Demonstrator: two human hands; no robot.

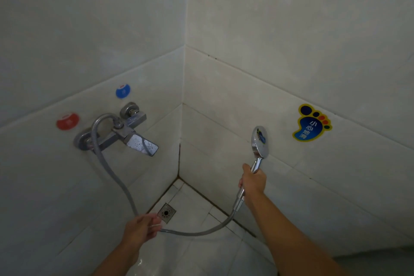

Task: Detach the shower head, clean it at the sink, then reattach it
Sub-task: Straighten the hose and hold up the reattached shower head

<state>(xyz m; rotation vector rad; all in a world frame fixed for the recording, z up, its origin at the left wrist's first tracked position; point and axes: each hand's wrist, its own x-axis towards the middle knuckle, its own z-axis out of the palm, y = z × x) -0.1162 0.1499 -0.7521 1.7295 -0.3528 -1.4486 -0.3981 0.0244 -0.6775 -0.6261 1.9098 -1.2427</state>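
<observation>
Head view, tiled shower corner. Right hand (253,182) is wrapped round the handle of the chrome round-faced shower head (259,142), fingers curled tight on it. The head is held upright in the air, close to the right wall, its edge turned toward the camera, a small blue sticker on the disc. It is off any holder and joined to the ribbed silver flexible hose (197,232).

The hose leaves the handle's lower end, sags in a loop above the floor and runs to the left hand (141,229). That hand has thumb and fingers curled on the hose, pinching it where it bends. From there the hose climbs up the left wall to the chrome wall-mounted mixer tap (125,132), arching over its top. The tap's flat lever (143,144) points out into the room, spotted with water marks.

Above the tap: round red sticker (67,121) at left, round blue sticker (123,91) further right. Blue and yellow foot-shaped sticker (311,123) on the right wall, just beside the shower head. Square metal floor drain (166,213) sits in the corner, near the left hand.
</observation>
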